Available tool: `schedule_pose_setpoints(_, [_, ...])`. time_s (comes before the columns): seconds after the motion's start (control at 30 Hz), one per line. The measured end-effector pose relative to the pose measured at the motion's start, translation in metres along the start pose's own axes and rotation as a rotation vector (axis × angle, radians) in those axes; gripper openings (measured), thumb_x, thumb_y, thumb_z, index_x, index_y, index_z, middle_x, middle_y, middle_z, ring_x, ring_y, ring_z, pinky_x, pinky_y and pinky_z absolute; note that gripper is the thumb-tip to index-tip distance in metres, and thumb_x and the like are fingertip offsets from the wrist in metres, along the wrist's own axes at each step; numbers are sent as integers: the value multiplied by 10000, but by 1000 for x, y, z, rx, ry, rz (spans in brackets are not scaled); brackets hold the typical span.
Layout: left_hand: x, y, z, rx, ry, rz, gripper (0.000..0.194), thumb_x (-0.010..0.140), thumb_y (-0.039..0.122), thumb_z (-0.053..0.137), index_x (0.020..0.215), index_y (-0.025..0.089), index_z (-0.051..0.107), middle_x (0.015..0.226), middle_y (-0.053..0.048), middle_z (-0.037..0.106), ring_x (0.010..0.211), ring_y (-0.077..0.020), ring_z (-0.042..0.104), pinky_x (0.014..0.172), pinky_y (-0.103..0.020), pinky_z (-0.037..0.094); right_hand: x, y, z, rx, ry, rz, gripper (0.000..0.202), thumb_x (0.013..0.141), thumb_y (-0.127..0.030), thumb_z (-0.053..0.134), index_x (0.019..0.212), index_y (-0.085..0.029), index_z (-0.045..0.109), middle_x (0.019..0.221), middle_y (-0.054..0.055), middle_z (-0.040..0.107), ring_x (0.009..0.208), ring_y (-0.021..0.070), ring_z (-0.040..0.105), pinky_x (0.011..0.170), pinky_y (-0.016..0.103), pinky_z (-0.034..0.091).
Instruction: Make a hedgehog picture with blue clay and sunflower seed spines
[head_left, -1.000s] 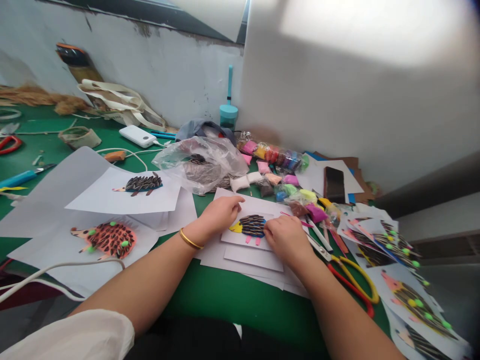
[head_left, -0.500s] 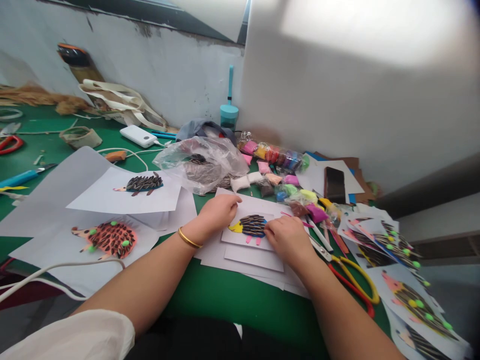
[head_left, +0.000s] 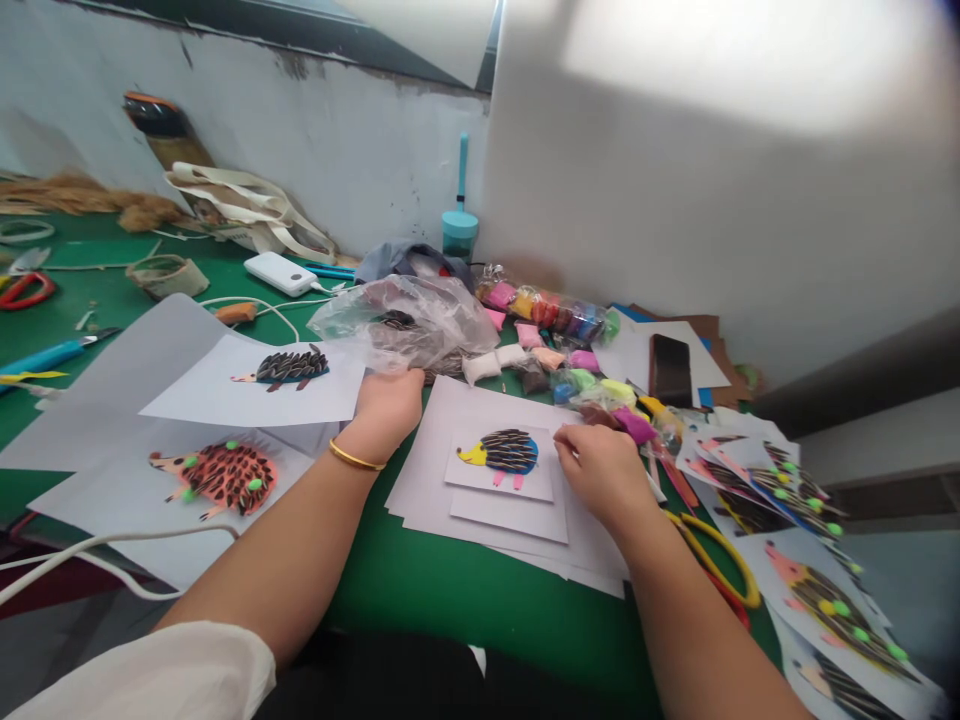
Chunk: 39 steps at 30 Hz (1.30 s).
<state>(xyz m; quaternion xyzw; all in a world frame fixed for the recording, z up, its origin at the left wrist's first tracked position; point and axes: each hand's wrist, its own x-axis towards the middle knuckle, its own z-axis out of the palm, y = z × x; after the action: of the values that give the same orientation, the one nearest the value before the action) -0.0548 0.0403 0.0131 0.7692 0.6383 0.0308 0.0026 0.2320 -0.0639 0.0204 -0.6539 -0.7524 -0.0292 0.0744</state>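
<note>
My left hand [head_left: 388, 412] is at the near edge of a clear plastic bag [head_left: 439, 310] of dark striped seeds. Its back faces me and hides the fingertips, so I cannot see what they hold. Just right of a small white card, my right hand [head_left: 606, 468] has its fingers curled together; anything in them is too small to make out. On that card lies a clay hedgehog [head_left: 508, 453] with a yellow face, blue body, pink feet and rows of seeds as spines. Under the card are stacked white sheets [head_left: 420, 490].
Other hedgehog pictures lie left [head_left: 217, 475] and in a pile at right [head_left: 832, 595]. Yellow-and-red-handled scissors [head_left: 716, 555] sit partly behind my right forearm. Coloured clay packets [head_left: 581, 362], a phone [head_left: 670, 370], a white power bank [head_left: 279, 273] and a cable [head_left: 112, 540] are around.
My left hand has left the card and moved left to the seed bag. My right hand has drawn slightly right, off the hedgehog's rear, uncovering its blue edge.
</note>
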Motion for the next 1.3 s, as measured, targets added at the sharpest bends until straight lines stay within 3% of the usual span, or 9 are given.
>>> schedule_pose_setpoints(0.17, [-7, 12, -4, -90, 66, 9, 297, 865, 127, 423, 1015, 154, 678, 999, -176, 680, 903, -318, 668, 811, -432, 492, 1, 2, 6, 15, -37, 14, 202, 893, -210, 548, 973, -224, 732, 924, 50, 769, 850, 226, 658, 697, 330, 321])
schedule_pose_setpoints(0.3, [-15, 38, -4, -536, 179, 127, 355, 897, 164, 463, 1219, 192, 609, 1074, -104, 678, 989, -232, 641, 901, -362, 494, 0, -2, 8, 138, 63, -13, 199, 908, -216, 541, 996, -213, 720, 962, 59, 761, 900, 234, 655, 779, 345, 374])
schedule_pose_setpoints(0.43, [-25, 66, 6, -1257, -61, 302, 597, 826, 172, 603, 1396, 201, 431, 926, -35, 660, 823, -147, 644, 790, -285, 536, -3, -14, 7, 382, 178, -126, 223, 940, -249, 510, 1047, -197, 699, 1002, 77, 744, 931, 234, 645, 845, 359, 416])
schedule_pose_setpoints(0.57, [-36, 80, 11, -1490, -207, 337, 690, 785, 202, 684, 1413, 269, 406, 993, -25, 596, 692, -80, 595, 643, -225, 511, -7, -27, 3, 612, 188, -183, 245, 963, -293, 491, 1095, -209, 681, 1024, 81, 737, 919, 224, 641, 836, 360, 451])
schedule_pose_setpoints(0.67, [-40, 83, 9, -1526, -251, 358, 684, 780, 207, 702, 1398, 281, 420, 957, -7, 573, 671, -75, 592, 601, -210, 500, -8, -32, 0, 708, 178, -160, 198, 949, -285, 522, 1004, -224, 702, 945, 53, 743, 880, 206, 646, 818, 341, 466])
schedule_pose_setpoints(0.93, [-36, 79, 6, -1570, -255, 331, 460, 901, 242, 561, 1347, 212, 452, 969, -41, 610, 788, -146, 693, 737, -286, 561, -8, -24, 2, 740, 225, -75, 111, 880, -268, 593, 819, -214, 669, 795, 34, 679, 781, 194, 613, 750, 322, 471])
schedule_pose_setpoints(1.03, [-32, 74, 10, -1384, -134, 327, 412, 910, 262, 538, 1317, 208, 501, 948, -34, 635, 795, -142, 672, 768, -291, 550, -5, -13, 1, 674, 201, -90, 116, 868, -258, 595, 793, -218, 673, 818, 41, 673, 823, 206, 609, 793, 339, 465])
schedule_pose_setpoints(1.13, [-27, 66, 14, -1028, 24, 275, 340, 904, 252, 517, 1232, 207, 596, 947, -35, 669, 848, -162, 643, 829, -305, 528, -4, -2, -1, 545, 108, -85, 118, 841, -244, 607, 773, -229, 703, 857, 48, 666, 870, 217, 607, 815, 347, 452])
schedule_pose_setpoints(1.3, [-17, 57, 18, -721, 22, 192, 347, 908, 214, 468, 1216, 204, 629, 1055, -61, 695, 974, -209, 643, 922, -329, 498, -4, -1, 1, 450, -24, -83, 113, 778, -164, 626, 719, -232, 694, 857, 28, 652, 869, 202, 587, 814, 330, 415])
